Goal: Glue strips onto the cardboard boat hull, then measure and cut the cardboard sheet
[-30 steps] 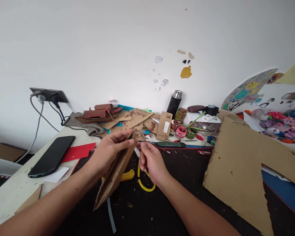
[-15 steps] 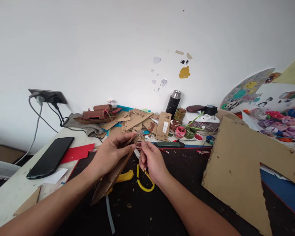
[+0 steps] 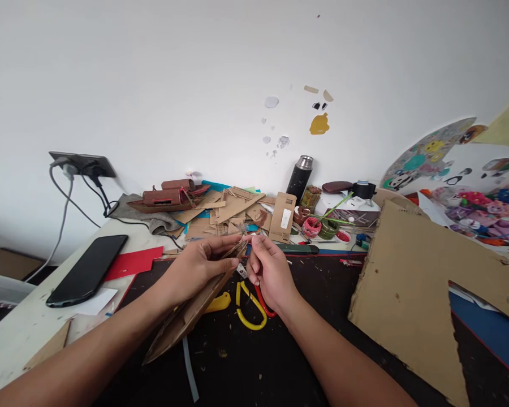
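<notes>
Between the thumb and fingers of my left hand is a long, narrow brown cardboard piece, boat-like in shape, its far tip near my fingertips and its near end pointing down to the left. My right hand is pinched at that far tip; what its fingers hold is too small to make out. Beneath the hands on the dark mat lie a yellow scissor handle, a red loop and a yellow tool, partly covered by the cardboard.
A large cardboard sheet covers the right side. Behind are cardboard scraps, a brown model boat, paint jars and a black flask. A black phone and red paper lie left.
The cardboard piece's near end has shifted left and slightly down. My right hand has moved slightly right and up, and the red loop now shows beside it.
</notes>
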{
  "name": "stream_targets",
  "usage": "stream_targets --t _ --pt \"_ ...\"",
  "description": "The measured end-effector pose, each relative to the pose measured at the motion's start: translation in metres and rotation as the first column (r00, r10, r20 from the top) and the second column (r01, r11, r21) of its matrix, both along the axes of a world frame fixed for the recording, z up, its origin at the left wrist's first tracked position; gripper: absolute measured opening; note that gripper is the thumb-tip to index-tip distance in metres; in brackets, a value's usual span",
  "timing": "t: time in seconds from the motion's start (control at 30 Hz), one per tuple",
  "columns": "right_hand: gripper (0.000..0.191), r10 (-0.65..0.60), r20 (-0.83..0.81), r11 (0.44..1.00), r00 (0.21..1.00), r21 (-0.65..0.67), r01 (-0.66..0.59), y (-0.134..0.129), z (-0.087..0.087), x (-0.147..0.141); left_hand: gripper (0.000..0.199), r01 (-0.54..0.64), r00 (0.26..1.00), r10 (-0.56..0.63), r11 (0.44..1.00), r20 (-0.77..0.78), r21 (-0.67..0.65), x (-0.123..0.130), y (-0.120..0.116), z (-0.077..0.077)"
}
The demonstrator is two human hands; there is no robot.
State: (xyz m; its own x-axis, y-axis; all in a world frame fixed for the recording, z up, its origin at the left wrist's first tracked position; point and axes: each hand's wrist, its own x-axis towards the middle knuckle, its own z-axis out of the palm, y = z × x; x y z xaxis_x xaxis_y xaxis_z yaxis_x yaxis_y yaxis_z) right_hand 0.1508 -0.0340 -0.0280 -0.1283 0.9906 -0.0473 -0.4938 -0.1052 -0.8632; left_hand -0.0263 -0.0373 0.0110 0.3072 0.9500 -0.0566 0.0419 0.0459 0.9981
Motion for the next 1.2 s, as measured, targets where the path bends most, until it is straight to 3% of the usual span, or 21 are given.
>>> stream_targets --t 0.27,0.43,1.2 --pt "0.052 0.054 0.014 0.999 0.998 0.001 -0.054 -0.0020 0.0011 0.0003 0.061 0.094 0.987 -0.074 0.985 0.141 -0.144 -0.0002 0.0025 -0.0012" --pt "0.049 0.046 0.029 0.999 0.999 0.003 -0.046 -0.0014 0.0013 0.0006 0.068 0.116 0.985 -0.083 0.967 0.149 -0.226 -0.0016 0.0028 0.0008" --pt "0.050 0.014 0.022 1.000 1.000 -0.021 -0.013 0.0000 -0.0054 -0.0010 0.062 0.108 0.987 -0.077 0.966 0.140 -0.233 0.0007 0.0010 -0.0033"
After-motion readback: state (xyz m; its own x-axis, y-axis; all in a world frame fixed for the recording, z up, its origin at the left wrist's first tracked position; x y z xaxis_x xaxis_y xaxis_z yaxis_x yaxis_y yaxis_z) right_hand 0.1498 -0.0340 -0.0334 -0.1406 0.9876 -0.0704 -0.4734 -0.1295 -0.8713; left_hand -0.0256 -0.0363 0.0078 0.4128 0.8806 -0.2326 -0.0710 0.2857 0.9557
